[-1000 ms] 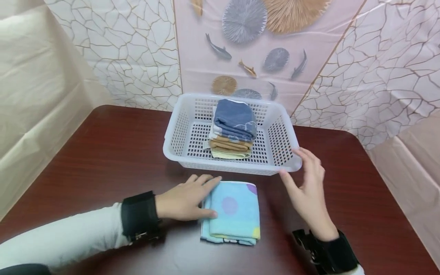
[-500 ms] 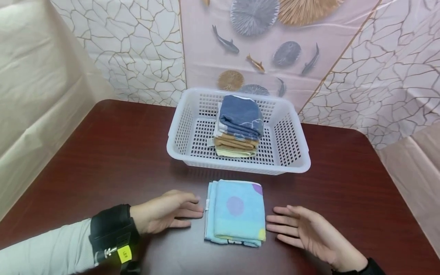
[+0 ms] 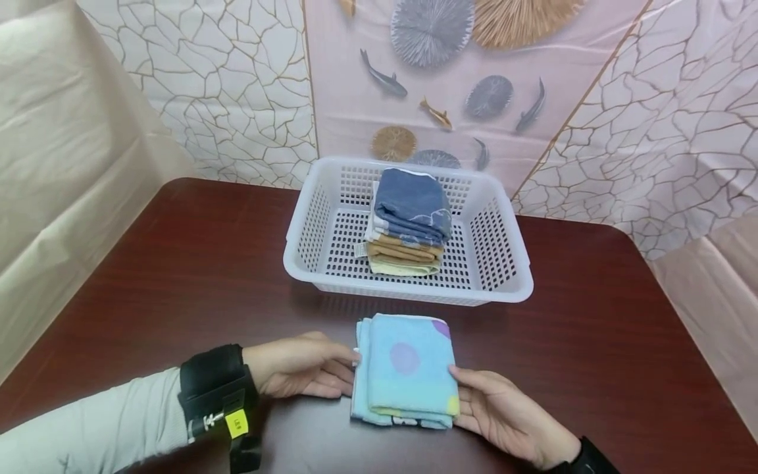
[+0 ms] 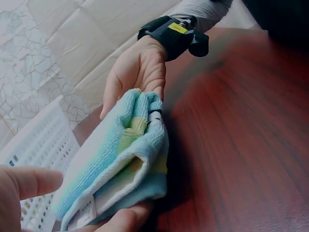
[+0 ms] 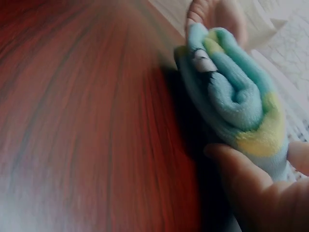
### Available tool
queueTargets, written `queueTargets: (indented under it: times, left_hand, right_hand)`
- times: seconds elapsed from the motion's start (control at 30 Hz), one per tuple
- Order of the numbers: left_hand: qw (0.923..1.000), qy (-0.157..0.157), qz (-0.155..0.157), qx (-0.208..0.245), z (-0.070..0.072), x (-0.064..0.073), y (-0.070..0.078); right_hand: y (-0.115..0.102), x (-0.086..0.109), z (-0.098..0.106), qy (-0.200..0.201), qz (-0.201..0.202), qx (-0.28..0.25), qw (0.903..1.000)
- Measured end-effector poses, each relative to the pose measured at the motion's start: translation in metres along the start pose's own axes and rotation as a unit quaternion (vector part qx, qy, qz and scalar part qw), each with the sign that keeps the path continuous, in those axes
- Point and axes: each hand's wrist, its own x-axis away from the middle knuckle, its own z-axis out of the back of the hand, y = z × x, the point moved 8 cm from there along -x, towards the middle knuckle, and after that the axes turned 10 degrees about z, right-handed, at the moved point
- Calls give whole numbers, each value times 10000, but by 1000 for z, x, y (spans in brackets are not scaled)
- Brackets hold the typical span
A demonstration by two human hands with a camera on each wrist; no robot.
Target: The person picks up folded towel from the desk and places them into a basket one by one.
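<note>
A folded light blue towel (image 3: 408,388) with purple and yellow spots lies on the dark red table in front of the basket. At its right edge my right hand (image 3: 509,415) pinches it, thumb on top and fingers underneath. My left hand (image 3: 302,365) is at the towel's left edge. In the left wrist view its thumb stands straight, apart from the towel (image 4: 111,150), while its other fingers touch the cloth from below. The rolled-in folds of the towel (image 5: 236,101) face the right wrist camera.
Just behind the towel stands a white perforated plastic basket (image 3: 500,293). Inside it is a stack of folded cloths, a blue towel (image 3: 411,201) above brown (image 3: 403,250) and pale yellow layers. Patterned fabric hangs behind the table (image 3: 160,283).
My right hand has come from the basket's right corner down to the towel and taken its right edge. My left hand has lifted off the towel's top, drawn back left, then returned to its left edge.
</note>
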Motion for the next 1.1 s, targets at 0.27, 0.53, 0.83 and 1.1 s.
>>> queueTargets:
  times: [0.27, 0.53, 0.83, 1.1]
  left_hand:
    - [9976, -629, 105, 268, -15, -12, -3]
    - [9968, -629, -201, 449, -18, -20, -9]
    - [9960, -526, -526, 497, -19, -17, -9]
    - [9951, -518, -761, 369, -29, 2, -5]
  right_hand:
    - [23, -18, -17, -155, -81, 71, 9998]
    - [28, -23, -20, -29, -37, 402, 9992]
    - [26, -18, -18, 252, -86, 771, 9967]
    - [21, -4, -31, 586, -67, 1186, 9912]
